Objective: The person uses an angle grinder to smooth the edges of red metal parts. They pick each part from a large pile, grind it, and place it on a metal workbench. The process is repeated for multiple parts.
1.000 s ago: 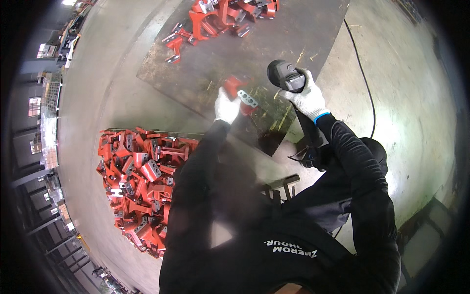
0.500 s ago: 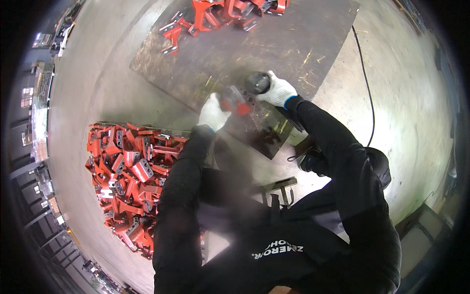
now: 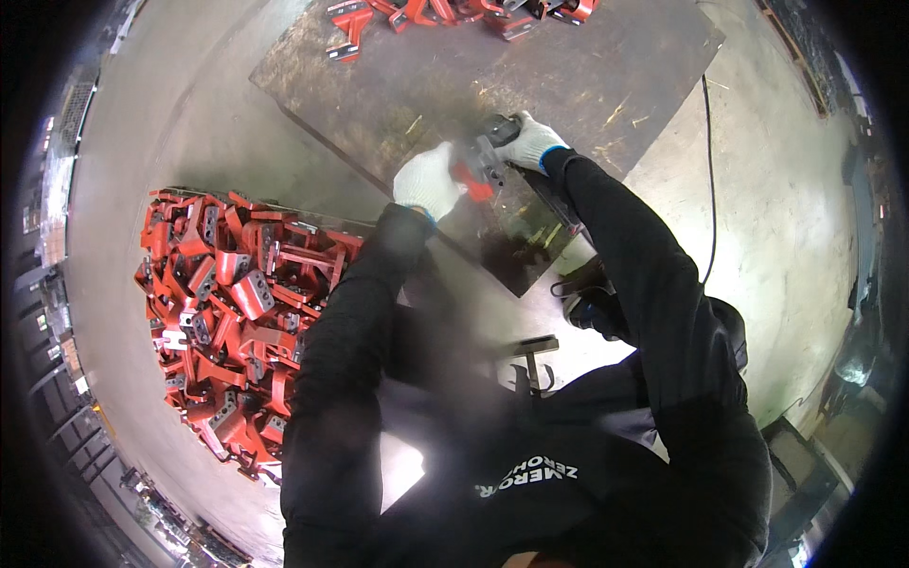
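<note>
My left hand (image 3: 429,182), in a white knit glove, is closed on a red metal bracket (image 3: 475,182) at the near end of a dark plate. The bracket is blurred, and its grey face with holes points toward my right hand. My right hand (image 3: 532,142), gloved with a blue cuff edge, grips a dark handheld power tool (image 3: 500,130) with a rounded black end. The tool's body runs back beneath my right forearm, mostly hidden. Tool and bracket are very close together; blur keeps me from telling whether they touch.
A large heap of red brackets (image 3: 237,312) lies at my left. More red brackets (image 3: 417,11) sit at the far side of the dark plate (image 3: 606,85). A black cable (image 3: 712,180) crosses the floor at right. A small metal stand (image 3: 532,346) is near my legs.
My view has shifted, so the far brackets sit higher in it. The bracket in my left hand and the tool in my right hand have come closer together.
</note>
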`<action>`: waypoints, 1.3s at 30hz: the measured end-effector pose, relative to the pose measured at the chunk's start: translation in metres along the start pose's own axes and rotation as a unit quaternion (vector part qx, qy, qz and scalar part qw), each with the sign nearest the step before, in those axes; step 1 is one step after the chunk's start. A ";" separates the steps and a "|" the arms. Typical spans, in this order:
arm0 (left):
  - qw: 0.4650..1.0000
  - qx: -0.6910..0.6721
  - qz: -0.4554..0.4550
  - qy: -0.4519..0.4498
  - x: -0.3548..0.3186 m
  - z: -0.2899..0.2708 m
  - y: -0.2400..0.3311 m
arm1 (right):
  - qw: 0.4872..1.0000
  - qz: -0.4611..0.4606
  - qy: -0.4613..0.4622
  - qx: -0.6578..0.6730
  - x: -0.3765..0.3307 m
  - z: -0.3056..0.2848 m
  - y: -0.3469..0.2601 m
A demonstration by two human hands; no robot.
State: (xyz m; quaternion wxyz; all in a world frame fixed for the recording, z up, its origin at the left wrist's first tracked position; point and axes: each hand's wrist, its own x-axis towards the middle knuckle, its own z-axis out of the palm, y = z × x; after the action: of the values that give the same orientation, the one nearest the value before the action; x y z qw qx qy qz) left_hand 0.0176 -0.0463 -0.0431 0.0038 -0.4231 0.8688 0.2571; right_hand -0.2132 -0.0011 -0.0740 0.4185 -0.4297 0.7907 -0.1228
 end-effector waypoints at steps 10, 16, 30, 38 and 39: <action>1.000 0.009 -0.010 0.012 0.000 0.008 -0.004 | 0.960 0.083 0.024 0.268 -0.083 0.046 0.070; 1.000 0.009 0.004 0.028 -0.006 0.006 0.002 | 0.976 0.057 0.147 0.149 -0.135 0.064 0.075; 0.998 0.008 0.019 0.055 -0.002 0.006 0.018 | 0.965 -0.122 0.230 0.026 -0.089 0.132 0.131; 0.997 0.005 0.026 0.066 -0.003 0.013 0.013 | 0.981 -0.014 0.188 0.052 -0.108 0.075 0.084; 0.997 0.000 0.026 0.069 -0.005 0.013 0.013 | 0.985 -0.011 0.166 0.039 -0.105 0.070 0.072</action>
State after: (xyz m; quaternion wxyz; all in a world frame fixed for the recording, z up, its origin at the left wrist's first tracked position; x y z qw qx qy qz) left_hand 0.0084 -0.0304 -0.0481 -0.0627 -0.4174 0.8777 0.2271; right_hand -0.1711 0.1357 -0.0989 0.2964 -0.3954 0.8388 -0.2284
